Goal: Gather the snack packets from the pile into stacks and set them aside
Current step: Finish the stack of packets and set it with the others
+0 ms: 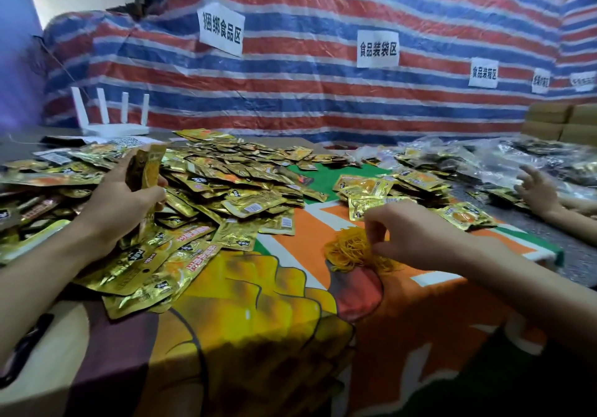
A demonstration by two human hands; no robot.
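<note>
A big pile of gold snack packets (pixel 226 183) covers the left and middle of the table. My left hand (pixel 126 203) grips an upright stack of packets (pixel 145 167) above the pile's left part. My right hand (pixel 407 229) reaches down with curled fingers into a heap of yellow rubber bands (pixel 349 250) and pinches at them. Bundled packets (pixel 368 190) lie just beyond my right hand on the orange and green cloth (pixel 290 287).
Another person's hand (pixel 538 190) rests at the right among clear bags of dark packets (pixel 533 161). A white router (pixel 113 122) stands at the back left. A striped tarp with paper signs (pixel 221 28) closes off the back. Cardboard boxes (pixel 562 122) sit far right.
</note>
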